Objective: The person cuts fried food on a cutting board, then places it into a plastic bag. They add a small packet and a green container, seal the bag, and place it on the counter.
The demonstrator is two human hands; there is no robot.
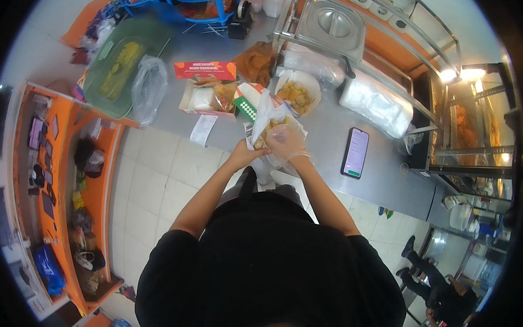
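A white paper bag with golden-brown food pieces at its mouth is held close to me at the counter's front edge. My left hand is closed on the bag's lower left side. Over the pieces curls my right hand in a clear plastic glove; the glove and food hide what its fingers grip. Just beyond stands an open white carton of similar pieces. A green, white and orange box touches the bag. Left of it, an open meal box with a red lid holds a white wrapped portion and other food.
A paper slip hangs over the counter edge. At left stand a green tub and a clear plastic bag. Rightward lie a phone and wrapped plastic packs, near a lit food cabinet. Another person is at far right.
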